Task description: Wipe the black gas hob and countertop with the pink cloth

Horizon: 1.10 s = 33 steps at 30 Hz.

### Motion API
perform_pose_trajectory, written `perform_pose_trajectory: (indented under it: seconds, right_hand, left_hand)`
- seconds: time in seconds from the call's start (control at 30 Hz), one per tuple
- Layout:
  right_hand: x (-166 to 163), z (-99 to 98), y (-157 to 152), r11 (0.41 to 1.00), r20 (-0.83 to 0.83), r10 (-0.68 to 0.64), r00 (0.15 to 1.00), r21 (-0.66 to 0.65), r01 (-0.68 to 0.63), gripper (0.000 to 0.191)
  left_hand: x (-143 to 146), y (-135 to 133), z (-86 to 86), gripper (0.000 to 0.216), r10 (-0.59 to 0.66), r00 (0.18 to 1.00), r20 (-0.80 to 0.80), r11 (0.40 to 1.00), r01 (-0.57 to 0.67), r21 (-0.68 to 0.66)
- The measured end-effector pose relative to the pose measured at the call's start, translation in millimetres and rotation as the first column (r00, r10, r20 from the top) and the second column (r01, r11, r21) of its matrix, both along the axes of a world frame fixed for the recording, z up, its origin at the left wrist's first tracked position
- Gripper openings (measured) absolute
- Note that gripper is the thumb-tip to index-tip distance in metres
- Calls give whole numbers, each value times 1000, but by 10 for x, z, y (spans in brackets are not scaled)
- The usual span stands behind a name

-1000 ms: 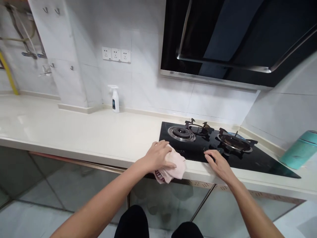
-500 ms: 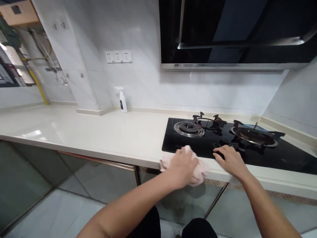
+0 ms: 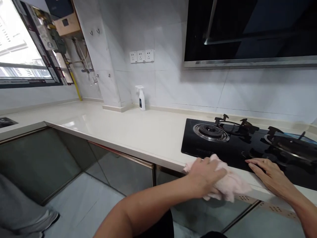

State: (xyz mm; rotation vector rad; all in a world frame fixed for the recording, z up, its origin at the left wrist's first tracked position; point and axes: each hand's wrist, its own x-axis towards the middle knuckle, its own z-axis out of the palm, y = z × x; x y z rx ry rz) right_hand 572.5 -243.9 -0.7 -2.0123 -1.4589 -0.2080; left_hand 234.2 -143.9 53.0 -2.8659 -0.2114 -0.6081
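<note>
My left hand [image 3: 205,175] is closed on a pale pink cloth [image 3: 230,185], pressing it onto the front edge of the cream countertop [image 3: 128,132] just before the black glass gas hob [image 3: 237,148]. My right hand [image 3: 271,174] lies flat and open on the front strip of the hob, fingers stretched out to the left, near a control knob. The cloth hangs a little over the counter's edge between the two hands.
Two burners with black pan supports [image 3: 235,124] sit on the hob. A white spray bottle [image 3: 141,98] stands at the back wall below three sockets [image 3: 141,56]. A black range hood [image 3: 250,31] hangs above. Glossy grey cabinet doors [image 3: 49,158] run under the counter. A window [image 3: 19,56] is at left.
The view has swung to the left, bringing the window into sight. My left hand has slid the cloth rightward along the counter's front edge toward my right hand, which stayed on the hob.
</note>
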Motion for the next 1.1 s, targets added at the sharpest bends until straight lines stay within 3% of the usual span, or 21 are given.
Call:
perform_pose_trajectory:
  seconds: [0.13, 0.23, 0.37, 0.5, 0.57, 0.63, 0.8, 0.9, 1.0, 1.1]
  right_hand:
    - [-41, 27, -35, 1000, 2, 13, 1000, -14, -13, 58]
    - [-42, 18, -51, 999, -3, 24, 1000, -23, -24, 55]
    - [16, -62, -49, 1000, -13, 32, 999, -1, -32, 54]
    - [44, -130, -13, 999, -23, 46, 999, 24, -45, 49]
    - [17, -123, 4, 999, -30, 40, 999, 29, -39, 50]
    - [-41, -80, 7, 999, -40, 25, 999, 23, -24, 54]
    - [-238, 118, -29, 997, -94, -19, 995, -72, 12, 60]
    - [-306, 186, -34, 996, -90, -17, 996, -90, 9, 59]
    - [-332, 192, -22, 998, -71, -20, 997, -55, 16, 56]
    - [-354, 187, -8, 1000, -56, -23, 998, -17, 22, 51]
  left_hand:
    - [-872, 553, -32, 90, 155, 987, -41, 988, -156, -23]
    - [-1611, 992, 34, 89, 344, 935, -81, 936, -349, -51]
    - [-2505, 1354, 257, 76, 610, 782, -126, 784, -619, -43]
    - [-2974, 1402, 417, 68, 791, 599, -127, 607, -794, 40]
    - [-3015, 1388, 400, 65, 788, 597, -150, 607, -794, 30]
    - [-2970, 1393, 333, 61, 747, 643, -167, 652, -758, -4]
    - [-2646, 1406, 143, 43, 701, 703, -119, 705, -708, -38]
    - [-2256, 1250, 53, 40, 621, 780, -77, 778, -625, -61]
    - [-1740, 1006, -27, 36, 439, 899, -8, 891, -436, -122]
    - [-1237, 822, -8, 33, 314, 931, 187, 932, -265, -249]
